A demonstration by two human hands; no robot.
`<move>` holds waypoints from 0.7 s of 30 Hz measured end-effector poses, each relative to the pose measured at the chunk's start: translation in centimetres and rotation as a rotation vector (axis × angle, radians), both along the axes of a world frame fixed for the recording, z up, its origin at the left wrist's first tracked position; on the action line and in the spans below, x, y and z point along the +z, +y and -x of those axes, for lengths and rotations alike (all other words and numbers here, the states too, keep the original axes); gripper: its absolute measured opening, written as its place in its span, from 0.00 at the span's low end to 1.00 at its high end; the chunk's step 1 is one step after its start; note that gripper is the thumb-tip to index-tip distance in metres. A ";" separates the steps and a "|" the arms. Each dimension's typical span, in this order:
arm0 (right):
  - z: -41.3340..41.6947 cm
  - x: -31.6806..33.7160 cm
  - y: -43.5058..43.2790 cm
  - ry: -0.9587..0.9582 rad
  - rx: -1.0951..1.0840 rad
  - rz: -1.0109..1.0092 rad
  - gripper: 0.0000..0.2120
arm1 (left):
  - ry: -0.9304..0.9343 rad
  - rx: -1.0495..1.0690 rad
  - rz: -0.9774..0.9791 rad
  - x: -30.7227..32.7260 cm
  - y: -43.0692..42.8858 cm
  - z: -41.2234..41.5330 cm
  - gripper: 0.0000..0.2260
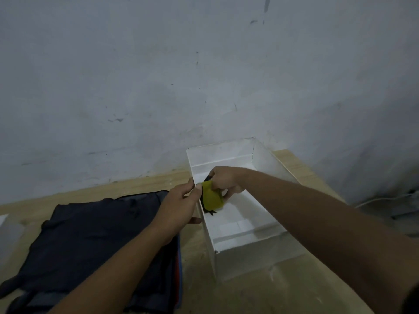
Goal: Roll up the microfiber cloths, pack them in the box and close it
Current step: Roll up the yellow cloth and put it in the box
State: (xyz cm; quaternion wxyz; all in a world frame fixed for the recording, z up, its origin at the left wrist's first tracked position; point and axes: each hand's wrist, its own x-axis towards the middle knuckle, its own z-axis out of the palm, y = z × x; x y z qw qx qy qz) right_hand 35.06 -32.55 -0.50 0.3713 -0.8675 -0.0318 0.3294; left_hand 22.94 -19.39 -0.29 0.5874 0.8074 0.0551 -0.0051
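Note:
A white open box (247, 240) stands on the wooden table, right of centre. My right hand (224, 180) reaches into it and grips a rolled yellow-green cloth (212, 197) with dark edges, held against the box's left wall. My left hand (179, 205) is at that wall's outer side, its thumb and fingertips touching the rim and the roll's end. A stack of dark flat cloths (95, 243) lies on the table to the left, partly under my left forearm.
A grey scuffed wall rises right behind the table (260, 293). A pale object (6, 232) shows at the far left edge. White cables (385, 198) run beyond the table's right side.

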 end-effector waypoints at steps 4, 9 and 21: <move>-0.5 -1.4 0.0 -0.093 0.060 0.064 0.24 | 0.018 -0.022 0.000 -0.6 0.4 -0.4 0.21; -0.1 -2.7 0.8 -0.498 0.219 0.412 0.31 | 0.010 -0.034 0.009 -0.8 0.6 -0.2 0.21; -0.1 -1.7 0.3 -0.119 0.089 0.344 0.04 | 0.022 -0.041 -0.042 -1.2 0.7 0.1 0.25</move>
